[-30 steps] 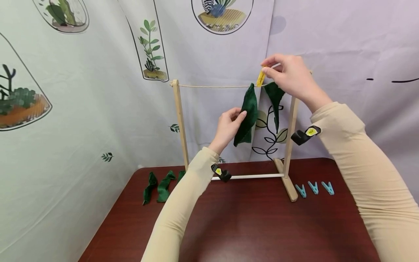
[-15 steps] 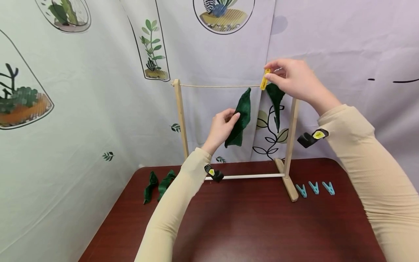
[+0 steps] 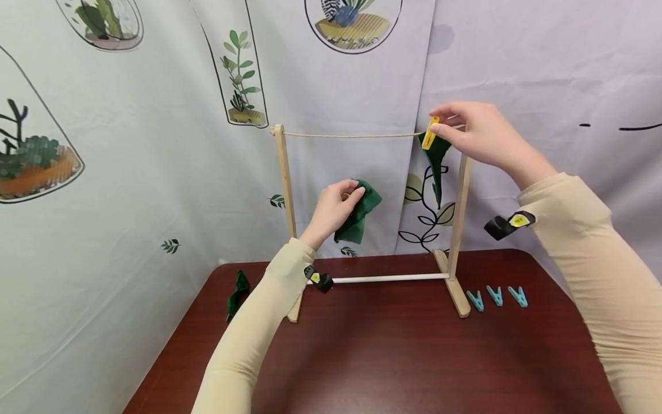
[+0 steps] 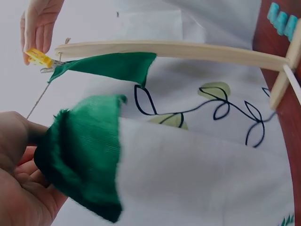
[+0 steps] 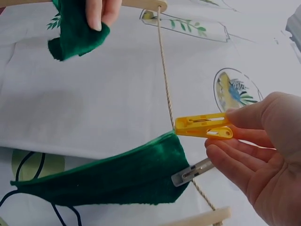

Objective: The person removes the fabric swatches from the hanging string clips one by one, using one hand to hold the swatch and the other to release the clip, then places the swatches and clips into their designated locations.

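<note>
Two green cloths: left hand (image 3: 333, 208) grips one bunched cloth (image 3: 358, 214) below string (image 3: 351, 135); right hand (image 3: 473, 135) pinches yellow clothespin (image 3: 430, 133) on hanging cloth (image 3: 437, 164). Likely soft, light; hold at top corner.

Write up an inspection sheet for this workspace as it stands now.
Surface: dark red table, bare in front.
Job's things: wooden rack with string line; one green cloth hangs by a yellow clothespin and a silver clip; second green cloth off the line.
Clutter: three blue clothespins; more green cloths at the rack's left foot.
Hands: left hand grips the loose cloth; right hand pinches the yellow clothespin.
Cables: nothing seen.
Surroundings: plant-print curtain.
</note>
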Demonstrator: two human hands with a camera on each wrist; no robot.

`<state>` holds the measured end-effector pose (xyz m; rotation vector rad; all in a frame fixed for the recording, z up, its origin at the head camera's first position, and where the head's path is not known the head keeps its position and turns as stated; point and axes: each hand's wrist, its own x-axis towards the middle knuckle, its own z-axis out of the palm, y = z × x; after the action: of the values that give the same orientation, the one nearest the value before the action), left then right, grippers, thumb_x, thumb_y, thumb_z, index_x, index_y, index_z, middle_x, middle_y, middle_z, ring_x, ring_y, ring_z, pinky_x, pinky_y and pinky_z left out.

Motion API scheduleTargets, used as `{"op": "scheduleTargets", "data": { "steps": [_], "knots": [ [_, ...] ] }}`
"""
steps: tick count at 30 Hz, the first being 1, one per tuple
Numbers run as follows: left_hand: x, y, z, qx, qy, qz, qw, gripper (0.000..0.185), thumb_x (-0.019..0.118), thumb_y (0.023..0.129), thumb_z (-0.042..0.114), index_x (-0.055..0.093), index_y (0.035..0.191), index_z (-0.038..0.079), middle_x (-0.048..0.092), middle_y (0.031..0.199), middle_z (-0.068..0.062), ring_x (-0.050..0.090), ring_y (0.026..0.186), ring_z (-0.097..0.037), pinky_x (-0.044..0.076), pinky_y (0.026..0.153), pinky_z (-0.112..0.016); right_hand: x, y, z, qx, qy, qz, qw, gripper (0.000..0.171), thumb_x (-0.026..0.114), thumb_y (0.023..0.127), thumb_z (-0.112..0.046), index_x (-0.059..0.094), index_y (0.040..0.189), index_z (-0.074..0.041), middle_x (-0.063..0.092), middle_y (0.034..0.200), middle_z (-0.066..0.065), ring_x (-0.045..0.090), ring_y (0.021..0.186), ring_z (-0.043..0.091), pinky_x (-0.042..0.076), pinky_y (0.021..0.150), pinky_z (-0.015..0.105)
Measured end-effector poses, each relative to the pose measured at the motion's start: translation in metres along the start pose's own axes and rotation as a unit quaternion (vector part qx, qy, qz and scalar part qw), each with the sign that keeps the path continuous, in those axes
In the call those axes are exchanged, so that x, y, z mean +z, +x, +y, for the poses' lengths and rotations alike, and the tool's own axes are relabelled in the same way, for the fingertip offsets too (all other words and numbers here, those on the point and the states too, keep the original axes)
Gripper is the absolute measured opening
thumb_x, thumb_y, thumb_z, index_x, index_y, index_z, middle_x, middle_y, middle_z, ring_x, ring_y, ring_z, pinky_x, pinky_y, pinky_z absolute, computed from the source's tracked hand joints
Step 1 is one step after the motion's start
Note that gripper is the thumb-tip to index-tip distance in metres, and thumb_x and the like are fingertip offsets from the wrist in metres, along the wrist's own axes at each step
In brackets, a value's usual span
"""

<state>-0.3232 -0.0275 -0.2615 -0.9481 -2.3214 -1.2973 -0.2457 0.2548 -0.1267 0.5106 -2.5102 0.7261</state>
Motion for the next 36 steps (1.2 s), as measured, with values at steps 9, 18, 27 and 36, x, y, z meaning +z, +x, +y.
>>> {"op": "scheduleTargets", "data": {
  "steps": [9,18,27,36],
  "knots": [
    [-0.021,-0.024,-0.011,-0.023,0.055,-0.059,0.9965,0.03,0.058,0.105,0.026,0.068,0.126,0.007,0.071,0.104,-0.006,0.069,0.08,-0.016,0.053,0.066,-0.031,-0.003,-0.012,0.012,-0.017,-0.024,-0.004,1.0,0.044,0.054,0.105,-0.027,0.058,0.138,0.001,0.06,0.133,0.025,0.06,0.117,0.046,0.046,0.095,0.06],
    [-0.051,-0.043,-0.019,-0.035,0.076,-0.046,0.9954,0.033,0.06,0.104,0.029,0.068,0.128,0.008,0.072,0.105,-0.006,0.068,0.091,-0.02,0.052,0.069,-0.035,-0.004,-0.024,0.022,-0.019,-0.036,-0.004,0.999,0.041,0.055,0.105,-0.024,0.059,0.137,0.001,0.064,0.126,0.025,0.062,0.114,0.041,0.047,0.095,0.057],
    [-0.084,-0.06,-0.021,-0.059,0.073,-0.013,0.9955,0.035,0.06,0.103,0.031,0.068,0.126,0.006,0.072,0.109,-0.008,0.066,0.107,-0.027,0.052,0.081,-0.042,-0.006,-0.038,0.034,0.002,-0.041,-0.011,0.999,0.043,0.056,0.104,-0.024,0.058,0.138,0.002,0.063,0.126,0.027,0.061,0.116,0.042,0.047,0.093,0.058],
    [-0.116,-0.081,-0.021,-0.086,0.081,0.016,0.9929,0.042,0.059,0.103,0.036,0.065,0.131,0.005,0.072,0.111,-0.012,0.068,0.101,-0.026,0.054,0.074,-0.036,-0.012,-0.056,0.047,0.003,-0.064,-0.018,0.998,0.041,0.056,0.104,-0.024,0.059,0.137,0.0,0.064,0.127,0.024,0.06,0.115,0.039,0.047,0.093,0.058]
  ]
}}
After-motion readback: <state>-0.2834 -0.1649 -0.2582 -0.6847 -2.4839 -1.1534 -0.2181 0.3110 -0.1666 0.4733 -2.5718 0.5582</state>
